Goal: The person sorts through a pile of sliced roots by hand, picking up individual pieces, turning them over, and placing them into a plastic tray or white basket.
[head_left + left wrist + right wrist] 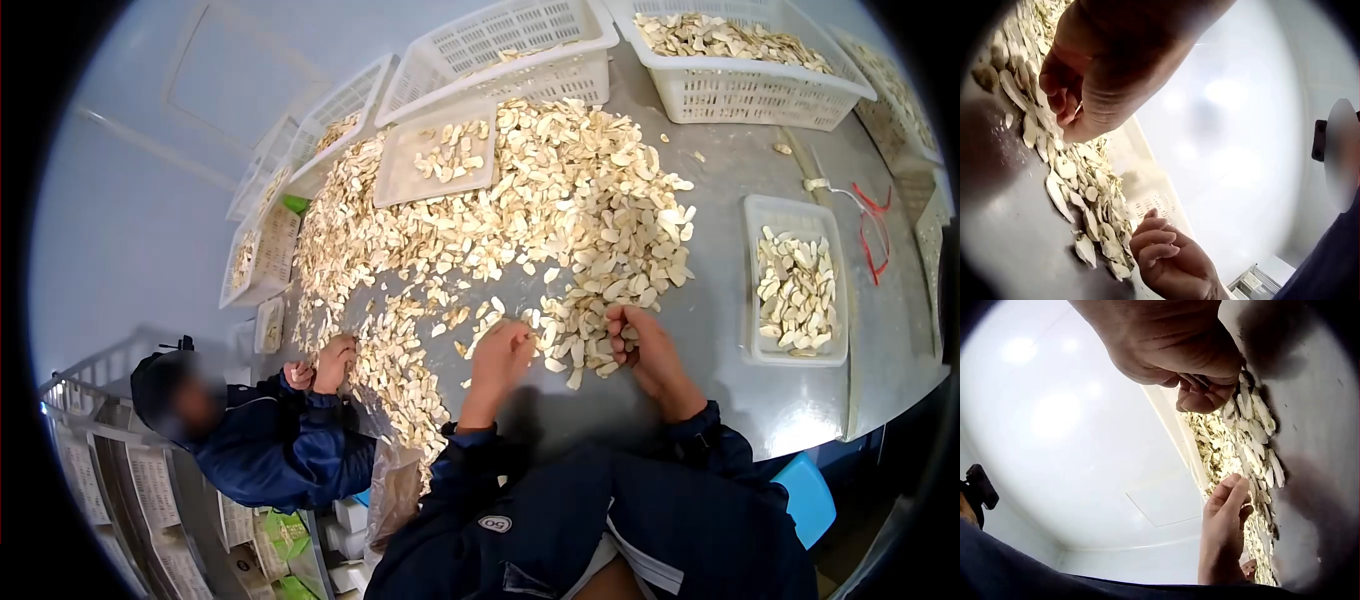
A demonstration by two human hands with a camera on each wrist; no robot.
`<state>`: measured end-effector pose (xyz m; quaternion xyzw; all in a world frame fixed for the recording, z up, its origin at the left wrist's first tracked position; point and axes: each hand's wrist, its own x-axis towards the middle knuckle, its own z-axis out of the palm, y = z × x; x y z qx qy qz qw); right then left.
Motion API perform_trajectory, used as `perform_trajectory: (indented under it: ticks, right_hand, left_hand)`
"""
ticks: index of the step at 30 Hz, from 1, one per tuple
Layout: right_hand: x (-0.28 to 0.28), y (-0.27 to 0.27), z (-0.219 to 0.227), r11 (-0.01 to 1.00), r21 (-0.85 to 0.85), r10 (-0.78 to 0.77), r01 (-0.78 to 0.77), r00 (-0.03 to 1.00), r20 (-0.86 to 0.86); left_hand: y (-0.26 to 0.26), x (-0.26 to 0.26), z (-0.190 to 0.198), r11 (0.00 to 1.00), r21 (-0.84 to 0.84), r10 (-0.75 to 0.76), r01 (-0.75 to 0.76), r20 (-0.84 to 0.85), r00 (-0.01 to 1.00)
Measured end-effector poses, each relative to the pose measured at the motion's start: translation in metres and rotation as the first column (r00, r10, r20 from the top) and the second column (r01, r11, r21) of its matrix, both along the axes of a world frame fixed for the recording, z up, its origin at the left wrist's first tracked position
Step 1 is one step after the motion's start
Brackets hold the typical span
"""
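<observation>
Pale dried slices lie in a broad heap on the metal table. My right hand is at the near right edge of the heap. Its fingers curl round a few slices, whose thin edges show in the right wrist view. My left hand hovers at the near edge of the heap, left of the right hand. In the left wrist view the left hand has curled fingers with the thumb close to them; I cannot tell whether a slice is between them.
A white tray of slices stands at right, another tray on the heap. White slotted baskets line the back. Red-rimmed glasses lie at far right. Another person works at left, hands at the slices.
</observation>
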<state>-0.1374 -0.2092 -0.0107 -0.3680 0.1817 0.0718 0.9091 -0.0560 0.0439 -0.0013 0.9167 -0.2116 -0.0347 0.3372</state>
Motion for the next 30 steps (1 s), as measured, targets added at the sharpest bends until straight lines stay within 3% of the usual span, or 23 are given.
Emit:
perform_trajectory:
  ticks: [2,3,7,11,14,18,23,26,29,30]
  right_hand:
    - [0.001,0.000,-0.001,1.000,-0.008,0.002,-0.002,1.000,-0.007]
    - [0.000,-0.001,-0.001,1.000,-0.023,0.011,-0.011,1.000,0.003]
    - [0.000,-0.003,-0.001,0.999,-0.044,0.015,-0.014,1.000,0.014]
    - [0.000,0.000,0.001,0.999,-0.026,0.025,-0.025,1.000,0.001]
    - [0.000,0.004,-0.001,0.999,-0.016,0.029,-0.029,0.999,0.014]
    - [0.000,0.001,0.004,1.000,-0.007,0.029,-0.029,0.999,-0.040]
    - [-0.003,-0.001,0.007,0.996,-0.078,0.045,-0.045,0.999,-0.001]
    - [-0.003,0.000,-0.003,0.986,-0.084,0.150,-0.147,0.988,0.035]
    - [-0.003,0.007,0.003,0.975,-0.094,0.200,-0.200,0.980,-0.010]
    - [-0.004,0.009,0.008,0.978,-0.064,0.196,-0.197,0.980,-0.025]
  left_hand:
    - [-0.017,0.000,-0.007,0.999,-0.040,-0.011,0.016,0.113,0.994]
    - [-0.035,-0.005,-0.003,0.997,0.072,-0.041,0.026,0.211,0.977]
    - [-0.031,-0.009,-0.001,0.995,0.100,-0.004,0.005,-0.009,1.000]
    - [0.010,-0.004,-0.012,0.966,0.227,0.070,-0.122,0.227,0.971]
    - [0.005,-0.001,-0.006,0.973,0.148,0.108,-0.178,0.389,0.915]
    - [-0.030,0.007,-0.005,0.985,0.123,-0.159,0.124,0.345,0.925]
    - [-0.041,0.010,-0.011,0.987,0.134,-0.139,0.092,0.408,0.903]
    - [-0.033,0.004,-0.013,0.993,0.100,0.025,-0.055,0.285,0.958]
    - [-0.029,-0.003,-0.005,0.940,-0.334,-0.009,-0.067,-0.221,0.975]
    - [-0.031,-0.005,0.003,0.933,-0.357,-0.037,-0.051,-0.235,0.971]
